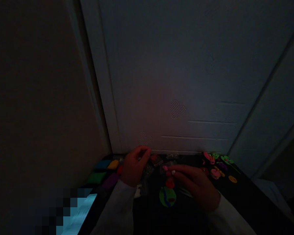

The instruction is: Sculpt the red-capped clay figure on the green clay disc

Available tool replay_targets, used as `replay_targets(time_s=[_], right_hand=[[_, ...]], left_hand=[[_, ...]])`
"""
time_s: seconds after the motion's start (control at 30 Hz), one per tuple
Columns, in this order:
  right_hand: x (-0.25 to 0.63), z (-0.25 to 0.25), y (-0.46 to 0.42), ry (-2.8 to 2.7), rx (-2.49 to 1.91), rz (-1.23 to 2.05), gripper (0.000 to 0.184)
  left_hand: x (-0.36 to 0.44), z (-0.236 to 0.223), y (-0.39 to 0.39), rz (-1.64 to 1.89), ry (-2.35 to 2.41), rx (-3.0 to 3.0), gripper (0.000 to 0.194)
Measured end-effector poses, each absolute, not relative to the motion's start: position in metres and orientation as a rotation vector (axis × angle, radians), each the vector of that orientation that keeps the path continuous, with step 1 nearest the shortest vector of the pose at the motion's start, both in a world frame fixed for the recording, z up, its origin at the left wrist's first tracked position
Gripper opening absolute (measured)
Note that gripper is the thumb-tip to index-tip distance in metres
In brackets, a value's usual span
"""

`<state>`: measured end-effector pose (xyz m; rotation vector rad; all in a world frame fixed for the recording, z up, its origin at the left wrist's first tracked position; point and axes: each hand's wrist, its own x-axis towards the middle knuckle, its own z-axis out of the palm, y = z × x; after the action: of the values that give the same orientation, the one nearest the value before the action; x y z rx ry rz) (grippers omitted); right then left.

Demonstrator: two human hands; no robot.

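My right hand (196,182) is closed in a pinch over the middle of the dark table. Small pink modelling clay (165,168) shows at its fingertips, with a white bit (173,172) beside it. Just below sits a red clay piece (170,184), at the upper edge of a green clay disc (163,199) with a blue wavy strip and a brown spot. My left hand (134,165) is at the back of the table, beside small clear packets (148,170). Its thumb and fingers curl together; whatever is between them is too dark to make out.
Blue (103,164), green (96,178) and purple (110,181) clay packs lie at the left, with a yellow one (113,164) behind. Several colourful clay shapes, including a pink one (215,173) and a yellow disc (232,179), lie at the right. A pale panel (147,81) rises behind the table.
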<state>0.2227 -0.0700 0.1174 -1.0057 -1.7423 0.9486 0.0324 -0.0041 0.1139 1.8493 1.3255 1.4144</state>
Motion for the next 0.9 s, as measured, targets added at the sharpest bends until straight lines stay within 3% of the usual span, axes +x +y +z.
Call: replay_targets(time_s=[0.13, 0.3, 0.4, 0.9], right_hand=[[0.22, 0.129, -0.061, -1.63, -0.904, 0.843, 0.014], [0.22, 0.127, -0.048, -1.515, -0.785, 0.716, 0.013], [0.222, 0.128, -0.049, -1.561, -0.752, 0.565, 0.007], [0.22, 0.127, -0.057, -1.747, -0.886, 0.108, 0.027]], left_hand=[[0.045, 0.14, -0.012, 1.448, 1.221, 1.794, 0.024], [0.054, 0.145, -0.029, 1.046, 1.075, 1.737, 0.02], [0.059, 0.143, -0.035, 0.98, 0.925, 1.652, 0.017], [0.067, 0.139, -0.037, 0.992, 0.82, 1.392, 0.016]])
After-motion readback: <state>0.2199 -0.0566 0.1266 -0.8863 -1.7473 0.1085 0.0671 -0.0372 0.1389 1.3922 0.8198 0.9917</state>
